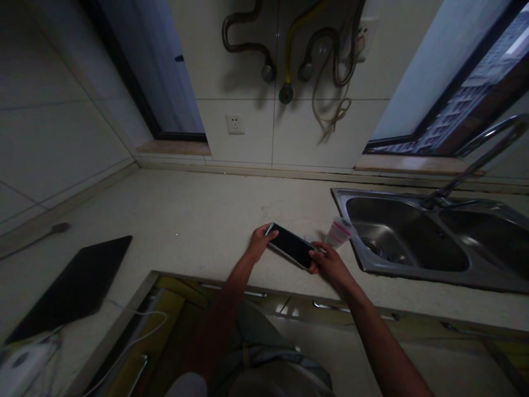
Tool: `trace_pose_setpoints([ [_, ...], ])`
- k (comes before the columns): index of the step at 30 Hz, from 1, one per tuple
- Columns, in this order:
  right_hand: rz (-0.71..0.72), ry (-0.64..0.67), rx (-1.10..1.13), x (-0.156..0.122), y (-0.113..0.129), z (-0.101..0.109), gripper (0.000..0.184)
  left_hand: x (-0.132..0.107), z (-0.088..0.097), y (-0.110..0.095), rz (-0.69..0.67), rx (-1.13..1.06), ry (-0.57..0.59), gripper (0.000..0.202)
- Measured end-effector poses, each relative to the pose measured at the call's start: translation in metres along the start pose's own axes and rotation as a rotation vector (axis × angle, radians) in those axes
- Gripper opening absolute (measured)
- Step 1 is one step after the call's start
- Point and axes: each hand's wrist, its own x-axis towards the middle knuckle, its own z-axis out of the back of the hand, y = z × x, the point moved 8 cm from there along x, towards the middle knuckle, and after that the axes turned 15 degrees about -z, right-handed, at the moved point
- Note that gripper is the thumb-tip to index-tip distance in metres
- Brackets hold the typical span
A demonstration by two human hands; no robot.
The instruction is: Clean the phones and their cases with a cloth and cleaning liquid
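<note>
A smartphone (291, 245) with a dark screen is held sideways above the front part of the counter. My left hand (260, 242) grips its left end, with the thumb over the screen's edge. At the other end, my right hand (326, 259) is closed on the phone's lower right corner. Just beyond the right hand, a clear plastic cup or pack with a pink and white label (339, 231) stands beside the sink; its exact kind I cannot make out. The fingers behind the phone are hidden.
A double steel sink (407, 234) with a tall faucet (479, 160) is set into the counter (198, 215) at right. To the left lies a black flat panel (78, 281), near a white device (27, 361) with a cable. Pipes (248, 47) and a socket (235, 124) are on the wall.
</note>
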Motion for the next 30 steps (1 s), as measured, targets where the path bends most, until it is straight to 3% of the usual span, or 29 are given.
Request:
trace_pose_setpoints([
  [9,-0.065,0.062,0.095,-0.011,0.005,-0.004,0.056,-0.003,-0.002,-0.002,0.14,-0.131,-0.012,0.048],
  [19,-0.049,0.087,-0.026,-0.012,0.006,-0.011,0.051,-0.002,-0.001,-0.01,0.057,-0.166,-0.089,0.048],
  [23,0.07,0.094,0.055,-0.014,0.02,-0.016,0.046,-0.002,-0.002,-0.012,0.055,-0.211,-0.101,0.049],
  [27,0.029,0.132,0.143,-0.013,0.017,-0.023,0.046,-0.002,-0.001,-0.012,0.069,-0.23,-0.104,0.05],
  [30,0.014,0.088,0.169,-0.011,0.011,-0.022,0.043,-0.001,0.001,-0.013,0.056,-0.225,-0.1,0.05],
])
